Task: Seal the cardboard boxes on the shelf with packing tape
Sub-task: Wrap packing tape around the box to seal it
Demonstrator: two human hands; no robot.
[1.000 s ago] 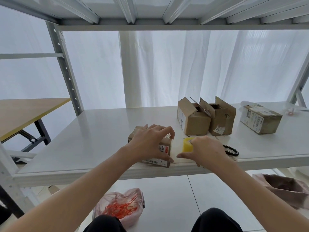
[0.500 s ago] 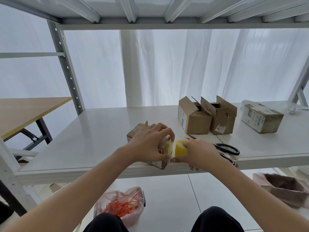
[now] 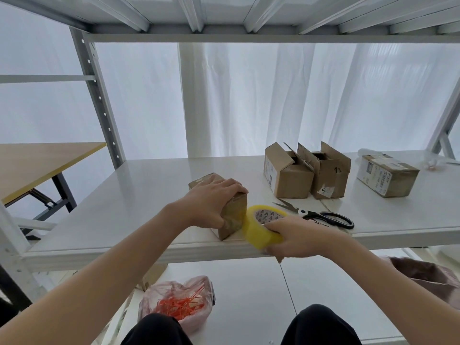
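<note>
Right hand (image 3: 300,237) tight around tape roll (image 3: 257,231); left hand (image 3: 211,202) over box (image 3: 235,216)

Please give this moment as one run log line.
left hand: holds small box on shelf | right hand: grips tape roll at box end | scissors: on shelf | open boxes behind: flaps up
</note>
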